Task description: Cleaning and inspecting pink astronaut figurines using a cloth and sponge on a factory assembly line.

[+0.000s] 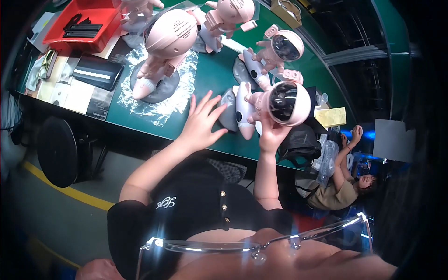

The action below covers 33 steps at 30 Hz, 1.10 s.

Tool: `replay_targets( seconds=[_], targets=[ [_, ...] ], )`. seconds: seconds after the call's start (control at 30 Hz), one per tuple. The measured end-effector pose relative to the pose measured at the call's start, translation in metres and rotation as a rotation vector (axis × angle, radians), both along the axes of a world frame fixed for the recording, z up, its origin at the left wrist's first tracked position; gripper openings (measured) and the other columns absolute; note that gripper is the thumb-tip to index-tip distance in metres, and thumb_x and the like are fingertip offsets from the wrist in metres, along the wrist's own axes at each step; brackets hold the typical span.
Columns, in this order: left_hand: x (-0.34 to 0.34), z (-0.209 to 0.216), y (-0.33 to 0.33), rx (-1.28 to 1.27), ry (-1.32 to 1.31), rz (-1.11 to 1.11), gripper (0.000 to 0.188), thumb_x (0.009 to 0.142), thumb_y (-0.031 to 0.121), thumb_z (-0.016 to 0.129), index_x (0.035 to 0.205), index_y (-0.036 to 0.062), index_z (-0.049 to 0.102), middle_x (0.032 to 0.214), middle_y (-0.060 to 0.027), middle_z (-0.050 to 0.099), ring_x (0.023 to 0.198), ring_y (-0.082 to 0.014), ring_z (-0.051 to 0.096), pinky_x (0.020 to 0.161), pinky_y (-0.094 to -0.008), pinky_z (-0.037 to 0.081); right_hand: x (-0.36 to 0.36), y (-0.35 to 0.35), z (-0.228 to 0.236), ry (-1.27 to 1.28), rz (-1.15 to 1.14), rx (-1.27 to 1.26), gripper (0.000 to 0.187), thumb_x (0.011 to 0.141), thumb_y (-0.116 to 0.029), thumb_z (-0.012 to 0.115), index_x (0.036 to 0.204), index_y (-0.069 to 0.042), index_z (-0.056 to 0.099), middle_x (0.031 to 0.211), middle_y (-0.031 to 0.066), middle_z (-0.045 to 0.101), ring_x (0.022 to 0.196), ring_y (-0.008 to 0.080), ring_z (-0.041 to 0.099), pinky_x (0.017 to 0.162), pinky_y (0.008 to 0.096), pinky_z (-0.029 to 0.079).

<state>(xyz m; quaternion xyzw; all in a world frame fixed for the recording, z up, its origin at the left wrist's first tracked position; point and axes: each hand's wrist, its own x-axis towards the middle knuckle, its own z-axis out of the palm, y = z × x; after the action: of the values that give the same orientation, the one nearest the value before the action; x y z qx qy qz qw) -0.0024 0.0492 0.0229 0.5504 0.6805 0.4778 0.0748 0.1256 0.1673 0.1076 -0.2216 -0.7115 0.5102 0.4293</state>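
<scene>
A pale pink astronaut figure with a dark visor lies tilted at the table's near edge, on a silver rocket with a grey base. Under its helmet and body, my right hand is closed around it; some of the fingers are hidden behind the figure. My left hand is spread beside the grey base, fingertips at or very near its edge. Whether they touch it, I cannot tell. A similar astronaut figure stands just beyond.
Another astronaut figure stands on crinkled clear wrap to the left, with more behind. A red bin holds black parts. Right lie a black bag and a yellow paper. A co-worker sits farther right.
</scene>
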Motion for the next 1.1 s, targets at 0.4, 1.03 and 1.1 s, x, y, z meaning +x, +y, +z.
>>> replay_targets(
  seconds=[0.4,1.03,1.1],
  targets=[
    [0.011,-0.017,0.005,-0.150,0.153,-0.025,0.044,0.076,0.027,0.070,0.115,0.0087,0.060,0.139,-0.0191,0.037,0.138,-0.0390,0.019,0.104,-0.0690,0.009,0.059,0.044,-0.032,-0.697,-0.517,0.390,0.032,0.087,-0.020,0.060,0.111,0.002,0.056,0.106,0.0203,0.058,0.101,0.0370,0.055,0.088,0.0428,0.042],
    [-0.002,0.011,0.001,0.222,-1.010,-0.103,0.026,0.084,-0.004,0.047,0.105,-0.0070,0.061,0.101,-0.0180,0.065,0.094,-0.0235,0.065,0.085,-0.0326,0.051,0.058,-0.022,-0.018,-0.581,-0.103,0.137,0.012,0.085,0.003,0.059,0.095,0.006,0.063,0.099,0.0135,0.063,0.089,0.0166,0.061,0.070,0.0246,0.050],
    [-0.023,0.011,0.031,0.113,-0.213,0.026,0.039,0.086,0.008,0.052,0.119,-0.0118,0.050,0.121,-0.0290,0.051,0.117,-0.0389,0.049,0.099,-0.0443,0.039,0.050,-0.016,-0.025,-0.659,-0.287,0.351,0.023,0.084,0.001,0.061,0.107,0.004,0.059,0.108,0.0126,0.060,0.093,0.0181,0.060,0.074,0.0275,0.050]
  ],
)
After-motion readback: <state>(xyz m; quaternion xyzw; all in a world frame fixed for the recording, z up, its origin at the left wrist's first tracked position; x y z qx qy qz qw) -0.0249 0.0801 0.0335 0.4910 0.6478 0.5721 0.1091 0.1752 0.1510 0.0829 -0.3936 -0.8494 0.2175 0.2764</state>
